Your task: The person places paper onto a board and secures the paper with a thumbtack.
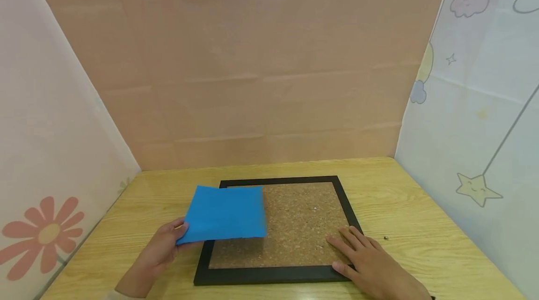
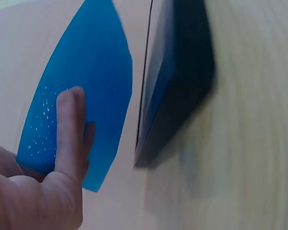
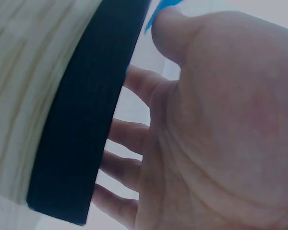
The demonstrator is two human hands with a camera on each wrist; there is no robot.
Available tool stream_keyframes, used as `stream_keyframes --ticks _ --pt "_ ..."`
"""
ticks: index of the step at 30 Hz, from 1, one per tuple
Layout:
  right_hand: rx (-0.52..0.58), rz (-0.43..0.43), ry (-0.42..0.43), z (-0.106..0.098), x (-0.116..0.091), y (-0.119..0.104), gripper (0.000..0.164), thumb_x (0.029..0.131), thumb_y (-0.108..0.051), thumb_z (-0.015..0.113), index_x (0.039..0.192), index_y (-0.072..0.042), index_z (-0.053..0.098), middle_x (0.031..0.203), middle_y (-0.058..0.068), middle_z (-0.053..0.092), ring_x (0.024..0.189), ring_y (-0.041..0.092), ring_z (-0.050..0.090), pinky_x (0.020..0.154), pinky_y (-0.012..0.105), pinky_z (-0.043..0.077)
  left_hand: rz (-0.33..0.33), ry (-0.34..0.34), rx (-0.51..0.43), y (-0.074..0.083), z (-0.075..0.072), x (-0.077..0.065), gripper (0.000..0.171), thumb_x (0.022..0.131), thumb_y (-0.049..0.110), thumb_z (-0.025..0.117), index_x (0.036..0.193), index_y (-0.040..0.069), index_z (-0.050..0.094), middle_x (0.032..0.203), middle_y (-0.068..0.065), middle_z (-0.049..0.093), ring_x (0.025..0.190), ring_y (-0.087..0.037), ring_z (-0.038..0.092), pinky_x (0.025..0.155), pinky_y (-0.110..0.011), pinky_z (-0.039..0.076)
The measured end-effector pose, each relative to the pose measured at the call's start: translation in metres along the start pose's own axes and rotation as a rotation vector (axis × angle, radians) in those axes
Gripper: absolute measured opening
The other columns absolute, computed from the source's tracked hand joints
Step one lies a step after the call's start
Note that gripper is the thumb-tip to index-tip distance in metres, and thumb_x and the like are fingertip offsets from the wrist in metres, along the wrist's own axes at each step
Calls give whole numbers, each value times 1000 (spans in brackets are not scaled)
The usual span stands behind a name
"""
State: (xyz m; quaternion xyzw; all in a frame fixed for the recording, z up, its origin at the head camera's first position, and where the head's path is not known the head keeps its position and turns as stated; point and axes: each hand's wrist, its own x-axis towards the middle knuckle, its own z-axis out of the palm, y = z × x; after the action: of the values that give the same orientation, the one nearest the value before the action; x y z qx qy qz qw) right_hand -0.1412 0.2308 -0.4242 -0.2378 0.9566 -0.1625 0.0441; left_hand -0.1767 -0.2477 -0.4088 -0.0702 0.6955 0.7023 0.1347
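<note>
A blue sheet of paper (image 1: 227, 213) is held up over the left part of a black-framed corkboard (image 1: 290, 230). My left hand (image 1: 162, 244) pinches its near left corner between thumb and fingers; in the left wrist view the fingers press against one face of the sheet (image 2: 101, 72). My right hand (image 1: 370, 262) lies on the board's near right corner with fingers spread across the frame and cork. From the right wrist view, the fingers reach over the frame's edge (image 3: 81, 115). The fingertips' contact with the cork is hidden there.
A pale pin-like speck (image 1: 315, 208) sits on the cork, right of its middle. One small shiny object (image 1: 385, 238) lies on the wooden table (image 1: 421, 225) right of the board. Fabric-like walls, beige (image 1: 261, 66) at the back and printed at both sides, enclose the table.
</note>
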Motion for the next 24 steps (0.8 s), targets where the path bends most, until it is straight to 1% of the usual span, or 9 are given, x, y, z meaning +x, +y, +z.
stream_keyframes --ticks 4,7,10,14,19,21,24 --pt "21 1 -21 -1 1 1 56 103 -50 45 151 -22 45 160 17 34 146 49 30 102 76 29 14 18 -37 -8 28 10 50 110 10 30 152 -13 19 154 -39 23 138 -53 39 98 -50 53" --pt "33 2 -35 -2 1 1 56 103 -51 44 151 -21 45 161 18 33 146 49 29 103 76 28 10 6 -42 -13 45 15 50 110 11 31 152 -14 20 153 -39 25 136 -53 41 95 -50 55" --pt "39 4 -41 -2 1 1 56 103 -51 44 151 -22 44 161 17 32 147 49 27 103 76 27 -6 -31 -28 -16 59 17 51 110 13 32 152 -14 19 152 -39 26 133 -50 46 94 -50 55" --pt "30 -2 -27 -1 1 2 56 103 -51 44 152 -24 44 161 17 33 147 49 28 103 76 27 -16 -85 -11 -19 72 19 53 110 14 32 152 -15 15 151 -41 25 131 -46 49 93 -48 56" --pt "29 5 -31 0 1 3 57 103 -53 43 152 -25 43 161 16 33 148 48 27 104 75 27 -21 -117 -8 -20 84 22 56 110 14 32 152 -17 10 153 -42 19 135 -50 44 92 -46 57" --pt "32 11 -41 -1 2 2 57 103 -54 43 152 -25 43 162 16 32 148 48 26 105 75 27 -20 -132 -6 -20 87 22 56 110 14 31 152 -17 10 153 -42 19 135 -51 43 92 -46 56" --pt "30 10 -47 -1 1 2 57 103 -53 43 152 -24 43 161 16 33 148 48 26 104 76 27 -14 -156 -12 -20 93 23 54 110 14 31 152 -16 14 152 -42 22 133 -49 48 93 -46 56"
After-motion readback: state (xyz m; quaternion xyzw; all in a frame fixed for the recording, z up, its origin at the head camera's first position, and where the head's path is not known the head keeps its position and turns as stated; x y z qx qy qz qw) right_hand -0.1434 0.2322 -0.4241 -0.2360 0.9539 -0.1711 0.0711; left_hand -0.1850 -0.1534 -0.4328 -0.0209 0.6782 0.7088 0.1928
